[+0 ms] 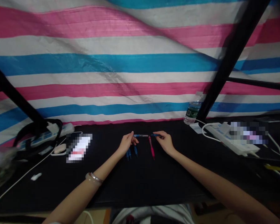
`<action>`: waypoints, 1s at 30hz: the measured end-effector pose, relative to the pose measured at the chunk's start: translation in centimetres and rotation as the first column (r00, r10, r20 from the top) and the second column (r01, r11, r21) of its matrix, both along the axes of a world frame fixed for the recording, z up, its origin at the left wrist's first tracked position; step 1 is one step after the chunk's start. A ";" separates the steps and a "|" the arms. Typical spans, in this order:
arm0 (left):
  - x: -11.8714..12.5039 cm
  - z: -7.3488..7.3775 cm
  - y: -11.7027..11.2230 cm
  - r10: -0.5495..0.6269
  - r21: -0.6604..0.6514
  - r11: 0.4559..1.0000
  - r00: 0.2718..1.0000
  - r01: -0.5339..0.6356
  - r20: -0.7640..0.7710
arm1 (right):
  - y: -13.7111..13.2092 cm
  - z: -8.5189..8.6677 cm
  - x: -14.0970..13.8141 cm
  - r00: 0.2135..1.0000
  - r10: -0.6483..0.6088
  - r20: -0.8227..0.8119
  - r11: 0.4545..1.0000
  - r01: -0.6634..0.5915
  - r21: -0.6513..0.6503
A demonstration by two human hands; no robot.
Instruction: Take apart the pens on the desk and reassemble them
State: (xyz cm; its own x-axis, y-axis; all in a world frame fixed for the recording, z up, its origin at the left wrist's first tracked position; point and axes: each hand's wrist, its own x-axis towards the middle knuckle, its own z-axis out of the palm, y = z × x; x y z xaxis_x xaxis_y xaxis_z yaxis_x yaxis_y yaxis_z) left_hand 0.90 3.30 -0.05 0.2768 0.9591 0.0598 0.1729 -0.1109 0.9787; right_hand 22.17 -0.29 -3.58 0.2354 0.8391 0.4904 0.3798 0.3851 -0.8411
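My left hand (126,143) pinches a blue pen (141,135), which lies level and points right, its right part clear or silvery. Opposite it, the fingers of my right hand (166,142) are closed on a short blue pen piece (155,135); whether it is a cap or a barrel end, I cannot tell. A small gap separates the two. Between my hands a pink-red pen (151,148) lies on the black table (140,183). Several blue pens (135,151) rest just below my left hand, partly hidden by it.
A water bottle (193,109) stands at the back right, near a white power strip (233,140) with cables. On the left are a lit phone (79,148), another power strip (66,129) and a white earbud (36,176). Black metal posts (233,59) flank a striped sheet (107,65) behind.
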 end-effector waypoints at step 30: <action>-0.3 -0.4 0.5 0.067 0.055 0.996 0.997 -0.068 0.022 | -1.6 1.8 -1.4 0.992 0.122 0.010 0.992 -0.122 -0.013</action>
State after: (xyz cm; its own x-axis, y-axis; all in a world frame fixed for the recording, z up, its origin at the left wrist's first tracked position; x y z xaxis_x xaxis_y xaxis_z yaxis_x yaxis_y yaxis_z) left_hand 0.60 3.78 -0.46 0.2094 0.9706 0.1187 0.1622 -0.1542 0.9746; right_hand 20.73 -1.88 -1.81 0.1256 0.8671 0.4820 0.3401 0.4188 -0.8420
